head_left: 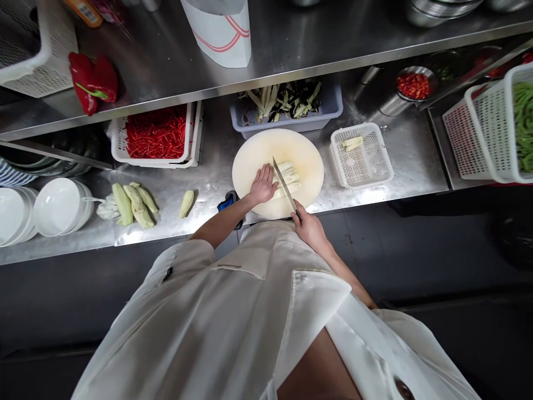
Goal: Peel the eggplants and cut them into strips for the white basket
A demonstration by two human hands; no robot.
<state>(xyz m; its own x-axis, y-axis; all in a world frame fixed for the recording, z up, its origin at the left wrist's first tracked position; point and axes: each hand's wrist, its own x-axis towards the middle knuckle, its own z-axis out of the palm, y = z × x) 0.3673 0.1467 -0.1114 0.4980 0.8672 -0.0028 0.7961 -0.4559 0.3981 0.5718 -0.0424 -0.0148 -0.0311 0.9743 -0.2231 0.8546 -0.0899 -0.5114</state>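
On the round white cutting board [245,158] lie pale slices of peeled eggplant [293,179]. My left hand [263,184] rests flat at their left side, fingers stretched out and touching them. A kitchen knife [283,183] slants across the slices, its tip pointing up and left. Around its dark handle, at the board's front edge, my right hand [308,225] is closed. The blade partly hides the pieces beneath it, so I cannot tell how deep it sits.
Behind the board stands a bluish bin [287,129] of peelings. A white basket [362,178] with eggplant pieces is to the right. Whole peeled eggplants [134,205], white bowls [60,206] and a basket of red chilies [156,136] are left. A steel shelf [166,61] overhangs the counter.
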